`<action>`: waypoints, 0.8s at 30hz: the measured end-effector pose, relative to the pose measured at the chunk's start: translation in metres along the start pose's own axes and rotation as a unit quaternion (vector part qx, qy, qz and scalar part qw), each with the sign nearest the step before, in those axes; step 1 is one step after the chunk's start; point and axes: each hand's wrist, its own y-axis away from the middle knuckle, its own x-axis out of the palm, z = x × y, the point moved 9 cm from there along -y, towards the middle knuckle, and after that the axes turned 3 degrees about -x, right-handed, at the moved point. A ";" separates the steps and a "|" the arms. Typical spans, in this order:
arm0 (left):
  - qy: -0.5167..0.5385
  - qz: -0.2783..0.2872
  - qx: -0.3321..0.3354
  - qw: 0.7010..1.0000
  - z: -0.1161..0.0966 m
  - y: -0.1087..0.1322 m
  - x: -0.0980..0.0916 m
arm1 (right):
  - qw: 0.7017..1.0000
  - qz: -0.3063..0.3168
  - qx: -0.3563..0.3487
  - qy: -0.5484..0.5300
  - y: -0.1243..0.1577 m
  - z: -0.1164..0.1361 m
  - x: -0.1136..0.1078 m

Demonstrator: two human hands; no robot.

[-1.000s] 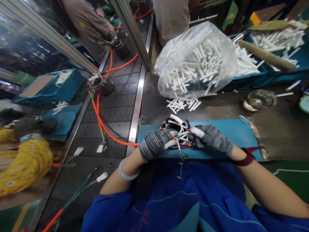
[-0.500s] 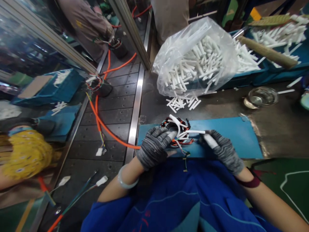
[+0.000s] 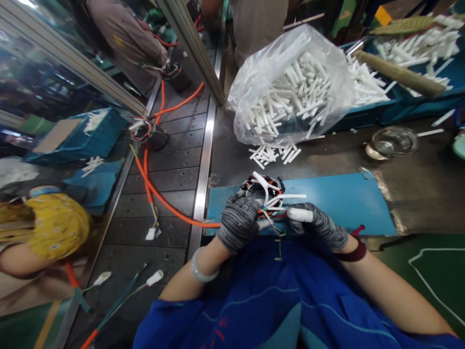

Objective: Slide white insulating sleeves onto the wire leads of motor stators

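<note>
Lay between the two gloved hands, at the near edge of a blue mat (image 3: 337, 201) on the table (image 3: 417, 194): a round wound coil (image 3: 266, 194), at 12 o'clock from the left hand (image 3: 239, 222) and at 10 o'clock from the right hand (image 3: 319, 224). Closed around the coil's near left side, left hand, fingers curled onto it. Pinched by the right hand, fingertips together, thin leads at the coil's 5 o'clock edge; exact strand held could not be told. Looked dark at the core, with reddish and black windings, several white sleeves (image 3: 288, 197) sticking out toward 12 and 3 o'clock, and a few green and brown wires (image 3: 279, 245) hanging off the table edge toward 6 o'clock.

Trailed from the coil's left toward 10 o'clock across a dark slatted conveyor (image 3: 170, 179): an orange cable (image 3: 160, 196). Sat well apart at 12 o'clock: a clear plastic bag (image 3: 290, 92) full of white tubes, with loose ones (image 3: 272, 155) spilled just below it. Stood at 2 o'clock, near the table's far side: a small glass dish (image 3: 392, 142).
</note>
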 end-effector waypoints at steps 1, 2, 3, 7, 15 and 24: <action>0.003 0.006 -0.005 1.000 0.001 0.001 0.001 | 1.000 0.003 0.000 0.013 0.003 0.002 0.002; 0.008 0.010 -0.008 1.000 0.001 0.002 0.002 | 1.000 0.004 0.001 0.026 0.006 0.005 0.005; 0.013 0.011 -0.009 1.000 0.001 0.003 0.003 | 0.999 0.002 0.006 0.036 0.009 0.008 0.007; 0.010 -0.009 -0.016 1.000 0.000 0.007 0.002 | 1.000 -0.019 0.008 0.000 0.016 0.010 0.013; -0.025 -0.029 0.002 0.999 -0.009 0.005 0.003 | 0.985 -0.051 0.089 -0.141 0.005 -0.026 0.005; 0.000 -0.023 -0.010 1.000 -0.008 0.009 0.003 | 0.998 -0.049 0.032 -0.025 0.000 -0.003 0.001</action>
